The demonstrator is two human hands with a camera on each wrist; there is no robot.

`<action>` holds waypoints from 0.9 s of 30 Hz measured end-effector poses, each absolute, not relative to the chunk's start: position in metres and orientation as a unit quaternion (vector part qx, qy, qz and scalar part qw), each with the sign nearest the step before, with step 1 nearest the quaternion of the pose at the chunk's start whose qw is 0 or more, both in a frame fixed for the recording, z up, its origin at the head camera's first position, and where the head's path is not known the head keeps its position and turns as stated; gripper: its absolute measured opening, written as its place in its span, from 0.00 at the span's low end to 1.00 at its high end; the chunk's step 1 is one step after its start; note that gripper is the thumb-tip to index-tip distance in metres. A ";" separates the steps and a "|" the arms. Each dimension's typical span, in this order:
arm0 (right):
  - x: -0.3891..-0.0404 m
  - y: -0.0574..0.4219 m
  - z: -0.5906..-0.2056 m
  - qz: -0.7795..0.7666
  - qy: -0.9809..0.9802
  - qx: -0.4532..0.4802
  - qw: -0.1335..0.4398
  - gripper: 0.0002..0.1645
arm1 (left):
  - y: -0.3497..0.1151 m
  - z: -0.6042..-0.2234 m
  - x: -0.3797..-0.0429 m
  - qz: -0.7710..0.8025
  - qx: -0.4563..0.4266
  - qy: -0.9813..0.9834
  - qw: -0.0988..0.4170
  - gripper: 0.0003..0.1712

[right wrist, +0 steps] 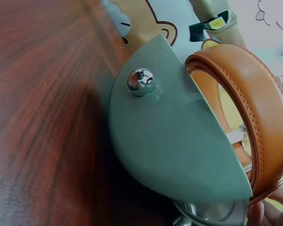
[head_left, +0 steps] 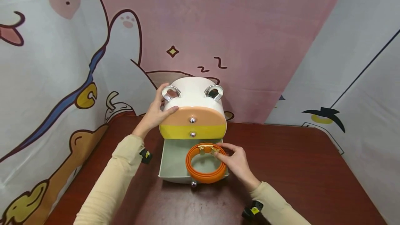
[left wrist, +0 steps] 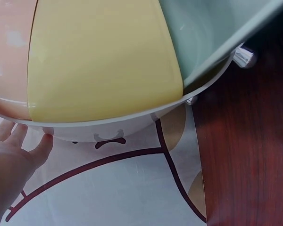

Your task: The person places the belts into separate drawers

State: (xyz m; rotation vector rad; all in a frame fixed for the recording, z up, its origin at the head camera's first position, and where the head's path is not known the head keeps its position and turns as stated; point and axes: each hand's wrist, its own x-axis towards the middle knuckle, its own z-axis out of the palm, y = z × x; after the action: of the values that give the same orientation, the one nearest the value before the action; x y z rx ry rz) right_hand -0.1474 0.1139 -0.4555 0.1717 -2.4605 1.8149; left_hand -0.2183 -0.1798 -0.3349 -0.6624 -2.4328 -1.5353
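A small rounded chest of drawers (head_left: pixel 193 94) in white stands on the table, with an orange and a yellow drawer front and two silver ear-like rings on top. Its green bottom drawer (head_left: pixel 175 159) is pulled out. My left hand (head_left: pixel 157 112) rests against the chest's left side, thumb at the orange front; the left wrist view shows its fingertips on the white shell. With my right hand (head_left: pixel 235 160) I pinch a coiled orange belt (head_left: pixel 206 177) by its right side, near the gold buckle. The belt overlaps the green drawer's front rim, tilted over it in the right wrist view (right wrist: pixel 254 89).
The dark red-brown wooden table (head_left: pixel 297 169) extends on both sides of the chest. A printed cartoon cloth (head_left: pixel 250 44) hangs right behind it. A silver knob (head_left: pixel 194 184) sticks out from the green drawer's front.
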 end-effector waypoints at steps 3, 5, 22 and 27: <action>-0.151 0.108 -0.455 0.566 -0.821 0.056 0.055 0.18 | -0.179 -0.335 -0.218 -0.519 -0.224 -0.820 0.093 0.47; -0.153 0.105 -0.454 0.549 -0.832 0.052 0.063 0.18 | -0.179 -0.335 -0.219 -0.519 -0.224 -0.820 0.092 0.47; -0.166 0.079 -0.449 0.450 -0.880 0.087 0.121 0.16 | -0.180 -0.337 -0.220 -0.520 -0.231 -0.817 0.093 0.47; -0.169 0.073 -0.453 0.435 -0.884 0.102 0.138 0.16 | -0.182 -0.338 -0.221 -0.523 -0.229 -0.816 0.089 0.47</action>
State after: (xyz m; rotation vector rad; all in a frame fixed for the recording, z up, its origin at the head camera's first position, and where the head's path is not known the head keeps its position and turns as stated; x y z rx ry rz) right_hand -0.1685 0.0733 -0.4531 0.2950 -2.5574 1.2575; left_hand -0.2207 -0.1818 -0.3375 -0.6813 -2.4277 -1.5556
